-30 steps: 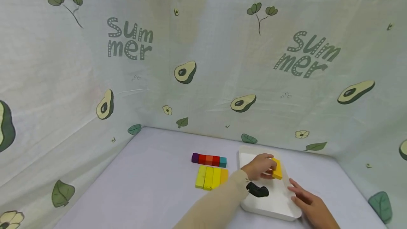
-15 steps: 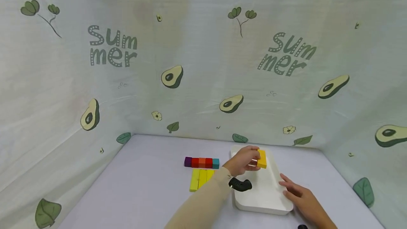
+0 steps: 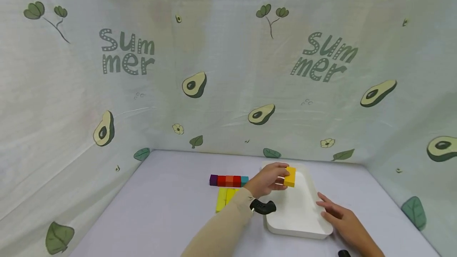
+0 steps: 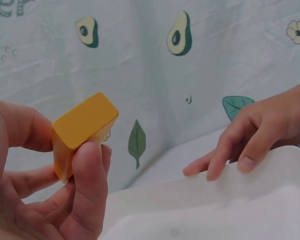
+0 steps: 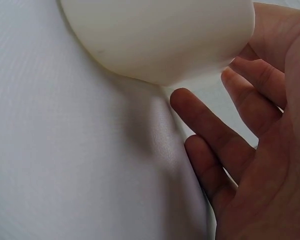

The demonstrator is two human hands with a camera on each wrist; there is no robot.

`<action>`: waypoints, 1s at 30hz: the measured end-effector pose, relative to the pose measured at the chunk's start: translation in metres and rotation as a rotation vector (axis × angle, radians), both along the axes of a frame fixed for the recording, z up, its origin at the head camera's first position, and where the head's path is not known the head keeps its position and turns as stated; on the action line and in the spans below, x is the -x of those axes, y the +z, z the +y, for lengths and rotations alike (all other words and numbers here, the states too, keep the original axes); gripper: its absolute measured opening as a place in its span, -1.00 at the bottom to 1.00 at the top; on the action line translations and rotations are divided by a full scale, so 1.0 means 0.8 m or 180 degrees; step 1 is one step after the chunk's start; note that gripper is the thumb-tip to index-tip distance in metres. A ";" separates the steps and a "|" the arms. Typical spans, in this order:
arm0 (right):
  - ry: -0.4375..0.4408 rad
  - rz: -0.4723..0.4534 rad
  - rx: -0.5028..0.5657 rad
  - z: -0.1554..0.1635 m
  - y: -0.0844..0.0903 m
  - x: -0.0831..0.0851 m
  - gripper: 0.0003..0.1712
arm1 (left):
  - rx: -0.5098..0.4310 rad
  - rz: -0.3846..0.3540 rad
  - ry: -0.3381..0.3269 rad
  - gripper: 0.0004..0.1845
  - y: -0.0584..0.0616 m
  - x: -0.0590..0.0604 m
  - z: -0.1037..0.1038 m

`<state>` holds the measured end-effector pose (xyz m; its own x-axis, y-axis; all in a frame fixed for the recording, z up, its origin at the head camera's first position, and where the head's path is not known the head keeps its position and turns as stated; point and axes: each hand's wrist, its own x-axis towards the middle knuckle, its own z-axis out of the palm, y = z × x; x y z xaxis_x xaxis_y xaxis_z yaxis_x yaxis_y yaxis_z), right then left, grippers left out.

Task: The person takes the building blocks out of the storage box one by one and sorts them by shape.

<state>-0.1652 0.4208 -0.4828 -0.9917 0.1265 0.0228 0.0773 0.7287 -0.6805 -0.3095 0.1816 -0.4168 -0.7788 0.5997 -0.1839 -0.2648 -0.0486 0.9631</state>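
Note:
An orange-yellow rectangular block (image 4: 85,120) is pinched between the thumb and fingers of my left hand (image 3: 269,179). In the head view the block overlaps the inside of a white tray (image 3: 298,234), toward its far half. My right hand (image 3: 340,217) is at the tray's right side, fingers spread and relaxed. The left wrist view shows its fingertips (image 4: 246,165) over the rim. From the right wrist view, its fingers extend loosely beside the tray's outer corner (image 5: 160,45).
A row of purple, red, orange and teal cubes (image 3: 229,181) lies left of the tray. In front of it are yellow blocks (image 3: 222,199), partly covered by the left sleeve (image 3: 221,225). A printed cloth (image 3: 228,70) stands behind and beside the table.
My left hand has raised the orange-yellow block from the tray's right side and drawn it leftward. The head view has also shifted. My right hand stays by the rim.

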 end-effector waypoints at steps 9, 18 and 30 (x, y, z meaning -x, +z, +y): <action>0.0003 0.0035 -0.0054 0.001 0.003 0.007 -0.43 | 0.0261 0.0208 0.0105 -0.65 0.005 -0.003 -0.014; 0.0001 -0.0145 0.0026 -0.001 -0.009 0.000 -0.42 | 0.0420 0.0482 -0.0059 -0.60 -0.005 -0.015 -0.029; 0.0094 0.0203 0.0085 0.007 -0.010 0.001 -0.47 | 0.0500 0.0656 0.0162 -0.55 0.002 -0.014 -0.061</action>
